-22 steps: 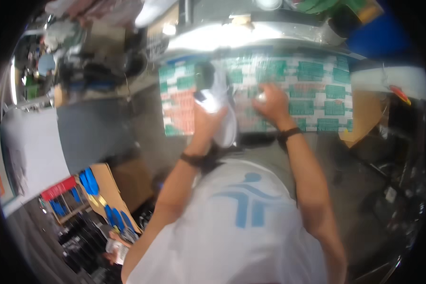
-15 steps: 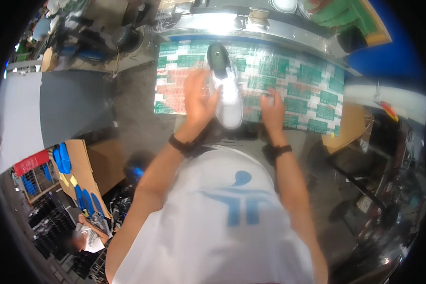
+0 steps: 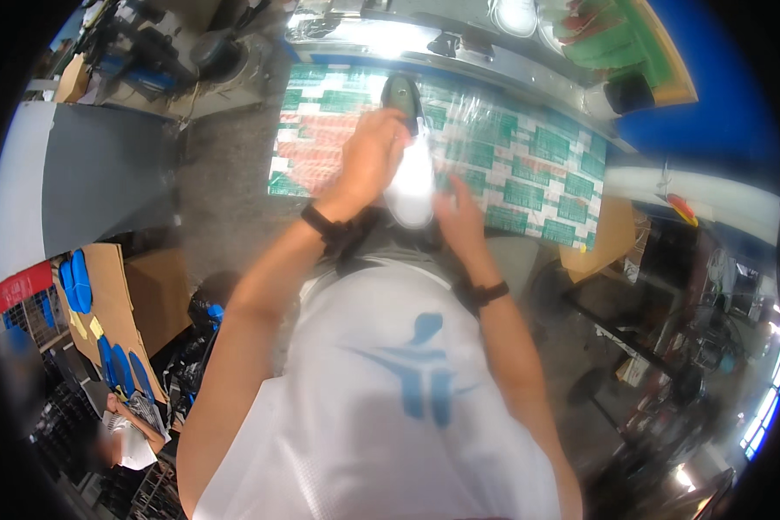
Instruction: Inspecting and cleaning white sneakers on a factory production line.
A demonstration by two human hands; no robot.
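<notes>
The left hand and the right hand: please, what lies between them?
In the head view, the white sneaker lies between the left hand, at its collar, and the right hand, near its toe.

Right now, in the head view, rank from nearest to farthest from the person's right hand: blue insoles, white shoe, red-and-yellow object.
1. White shoe: just left of the right hand.
2. Red-and-yellow object: far right.
3. Blue insoles: far lower left.
</notes>
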